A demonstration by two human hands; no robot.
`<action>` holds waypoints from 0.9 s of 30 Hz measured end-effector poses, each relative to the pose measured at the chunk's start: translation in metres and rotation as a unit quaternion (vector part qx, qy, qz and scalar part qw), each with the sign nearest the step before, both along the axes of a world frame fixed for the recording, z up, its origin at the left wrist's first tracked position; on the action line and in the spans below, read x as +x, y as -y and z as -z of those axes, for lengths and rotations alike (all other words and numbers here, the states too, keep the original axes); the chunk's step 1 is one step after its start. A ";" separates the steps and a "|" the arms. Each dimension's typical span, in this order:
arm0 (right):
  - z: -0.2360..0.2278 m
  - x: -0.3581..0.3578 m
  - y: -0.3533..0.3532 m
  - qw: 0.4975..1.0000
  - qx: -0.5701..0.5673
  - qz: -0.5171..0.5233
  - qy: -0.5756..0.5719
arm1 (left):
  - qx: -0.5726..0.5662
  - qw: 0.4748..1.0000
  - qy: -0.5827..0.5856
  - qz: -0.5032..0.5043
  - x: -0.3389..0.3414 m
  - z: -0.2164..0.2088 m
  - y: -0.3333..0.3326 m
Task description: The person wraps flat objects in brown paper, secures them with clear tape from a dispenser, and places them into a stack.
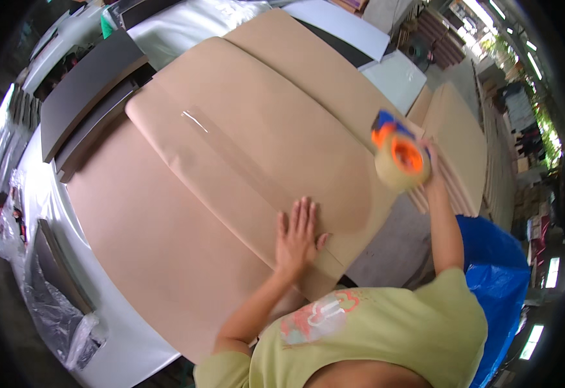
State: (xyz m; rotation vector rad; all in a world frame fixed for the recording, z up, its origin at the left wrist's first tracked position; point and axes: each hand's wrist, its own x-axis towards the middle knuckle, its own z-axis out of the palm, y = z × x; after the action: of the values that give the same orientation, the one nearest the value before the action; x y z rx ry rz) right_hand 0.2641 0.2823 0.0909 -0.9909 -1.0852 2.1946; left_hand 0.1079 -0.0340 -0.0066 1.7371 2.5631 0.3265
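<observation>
My left hand (298,239) lies flat, fingers spread, near the front end of a long brown paperboard-wrapped package (276,110). Under and beyond it, a strip of clear tape (234,155) runs lengthwise, its far end shining. Up at the right, my right hand (431,161) grips a packing tape dispenser (386,129) with blue and orange parts, slightly blurred. A thick roll of tape (391,173) sits on its orange hub. The dispenser is held off the package, beyond its right edge.
A flat brown sheet (140,226) lies to the left. Dark grey panels (95,90) are stacked at the far left, near crumpled clear plastic (53,310). More brown boards (457,136) stand at the right, with a blue tarp (499,271) nearer me.
</observation>
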 end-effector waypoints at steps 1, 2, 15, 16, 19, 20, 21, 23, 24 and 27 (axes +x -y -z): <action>0.006 -0.022 -0.025 0.999 0.010 0.040 -0.010 | -0.030 0.998 -0.048 -0.030 0.025 0.005 0.005; 0.016 -0.035 -0.050 0.994 0.021 0.109 0.017 | -0.037 0.993 -0.103 -0.040 0.030 0.013 0.004; 0.116 -0.128 -0.138 0.893 0.385 0.172 0.158 | -0.038 0.978 0.207 0.000 0.006 -0.032 0.022; 0.094 -0.115 -0.093 0.920 0.357 0.132 0.097 | -0.073 0.977 0.200 0.009 -0.008 -0.041 0.037; 0.058 -0.008 0.028 0.960 0.273 -0.043 0.042 | -0.187 0.968 0.139 0.097 -0.040 -0.071 0.059; 0.066 0.026 0.073 0.966 0.214 -0.139 0.049 | -0.227 0.961 0.103 0.121 -0.047 -0.077 0.068; 0.079 0.062 0.115 0.960 0.138 -0.237 0.061 | -0.211 0.963 0.103 0.132 -0.051 -0.071 0.073; 0.105 0.107 0.207 0.922 -0.013 -0.380 0.065 | -0.182 0.966 0.098 0.158 -0.060 -0.050 0.084; 0.127 0.115 0.262 0.939 0.006 -0.340 0.052 | -0.148 0.975 0.088 0.143 -0.054 -0.042 0.083; 0.123 0.080 0.338 0.982 -0.091 -0.166 0.015 | -0.121 0.982 0.069 0.125 -0.050 -0.027 0.087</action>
State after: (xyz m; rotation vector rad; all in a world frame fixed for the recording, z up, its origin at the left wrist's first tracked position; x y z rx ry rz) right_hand 0.3438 -0.0561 -0.0323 -0.9796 -1.1486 2.5943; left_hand 0.0577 -0.1207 0.0208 1.8427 2.1546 0.1159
